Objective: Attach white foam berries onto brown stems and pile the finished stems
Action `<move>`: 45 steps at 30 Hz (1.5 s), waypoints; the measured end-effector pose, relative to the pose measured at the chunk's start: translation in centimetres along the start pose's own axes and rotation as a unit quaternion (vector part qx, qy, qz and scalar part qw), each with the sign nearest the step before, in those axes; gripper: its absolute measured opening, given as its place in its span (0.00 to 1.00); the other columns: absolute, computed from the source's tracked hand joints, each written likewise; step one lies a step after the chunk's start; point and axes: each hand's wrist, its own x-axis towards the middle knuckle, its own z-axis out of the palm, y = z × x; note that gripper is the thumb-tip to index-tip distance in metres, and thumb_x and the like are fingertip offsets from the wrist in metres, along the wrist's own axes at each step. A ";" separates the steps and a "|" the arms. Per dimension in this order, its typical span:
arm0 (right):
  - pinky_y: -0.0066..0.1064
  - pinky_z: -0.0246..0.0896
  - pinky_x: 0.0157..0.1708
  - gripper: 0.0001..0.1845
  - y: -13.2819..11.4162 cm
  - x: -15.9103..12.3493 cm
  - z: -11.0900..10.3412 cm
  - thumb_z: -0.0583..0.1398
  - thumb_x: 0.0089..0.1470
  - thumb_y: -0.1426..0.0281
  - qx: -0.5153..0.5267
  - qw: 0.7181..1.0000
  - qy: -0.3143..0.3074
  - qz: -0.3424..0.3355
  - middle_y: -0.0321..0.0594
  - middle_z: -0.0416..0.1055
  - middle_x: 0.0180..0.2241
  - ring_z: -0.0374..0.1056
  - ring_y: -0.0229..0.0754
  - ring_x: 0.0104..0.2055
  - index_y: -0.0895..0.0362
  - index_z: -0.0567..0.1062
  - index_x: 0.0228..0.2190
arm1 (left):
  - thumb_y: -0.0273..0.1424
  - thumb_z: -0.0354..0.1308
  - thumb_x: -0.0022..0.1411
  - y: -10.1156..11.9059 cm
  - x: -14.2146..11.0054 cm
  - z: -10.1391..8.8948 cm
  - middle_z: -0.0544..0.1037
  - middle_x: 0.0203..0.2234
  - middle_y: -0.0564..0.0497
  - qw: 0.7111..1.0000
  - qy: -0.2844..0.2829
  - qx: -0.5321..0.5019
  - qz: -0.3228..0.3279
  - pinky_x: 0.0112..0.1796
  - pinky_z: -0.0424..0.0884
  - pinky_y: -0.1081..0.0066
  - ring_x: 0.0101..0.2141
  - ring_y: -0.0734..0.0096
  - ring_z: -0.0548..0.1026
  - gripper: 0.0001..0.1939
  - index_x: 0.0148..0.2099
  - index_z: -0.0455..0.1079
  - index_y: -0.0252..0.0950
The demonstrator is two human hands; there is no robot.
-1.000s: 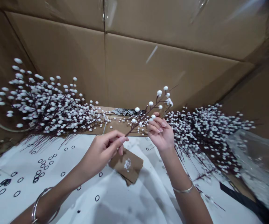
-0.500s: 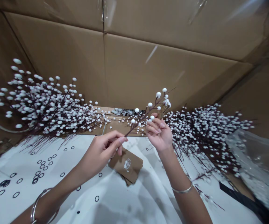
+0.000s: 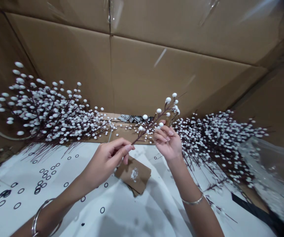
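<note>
Between thumb and fingers, my left hand point(image 3: 111, 158) pinches the lower stem of an artificial berry branch point(image 3: 149, 129) with white round berries, which slants up to the right. My right hand point(image 3: 168, 143) is closed around a small brown piece point(image 3: 172, 118), partly hidden by its fingers. White paste-like matter point(image 3: 176, 109) shows at the top of that piece, touching or right beside the upper berries. Below the hands, a brown cardboard piece point(image 3: 139, 179) with a white smear in its middle lies on the white table surface.
A big heap of white berry branches point(image 3: 55, 112) is on the left, another point(image 3: 213, 141) on the right. Small black rings point(image 3: 43, 177) are scattered across the white table point(image 3: 122, 220). Cardboard walls point(image 3: 181, 72) stand behind. Clear plastic wrap point(image 3: 267, 171) lies at right.
</note>
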 end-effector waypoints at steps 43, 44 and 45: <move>0.20 0.57 0.18 0.10 -3.6 0.0 0.2 0.50 0.60 0.81 0.014 0.994 0.031 -0.107 0.26 0.57 0.18 0.55 0.31 0.17 0.56 0.64 0.38 | 0.43 0.49 0.70 0.2 -0.1 -1.4 0.71 0.22 0.55 0.996 -0.067 0.056 -0.005 0.22 0.55 0.74 0.21 0.78 0.63 0.18 0.34 0.70 0.37; 0.20 0.57 0.18 0.10 -3.5 0.0 0.2 0.49 0.60 0.81 0.010 0.994 0.029 -0.106 0.26 0.57 0.18 0.55 0.31 0.17 0.56 0.64 0.38 | 0.43 0.48 0.70 0.2 -0.2 -1.4 0.71 0.22 0.55 0.996 -0.067 0.055 -0.005 0.22 0.55 0.74 0.21 0.78 0.63 0.18 0.34 0.70 0.37; 0.19 0.57 0.18 0.10 -3.5 0.0 0.2 0.49 0.60 0.81 0.006 0.994 0.026 -0.104 0.26 0.57 0.18 0.55 0.30 0.17 0.55 0.64 0.38 | 0.43 0.49 0.70 0.2 -0.2 -1.4 0.71 0.22 0.55 0.996 -0.066 0.055 -0.006 0.22 0.55 0.74 0.21 0.78 0.63 0.18 0.34 0.71 0.37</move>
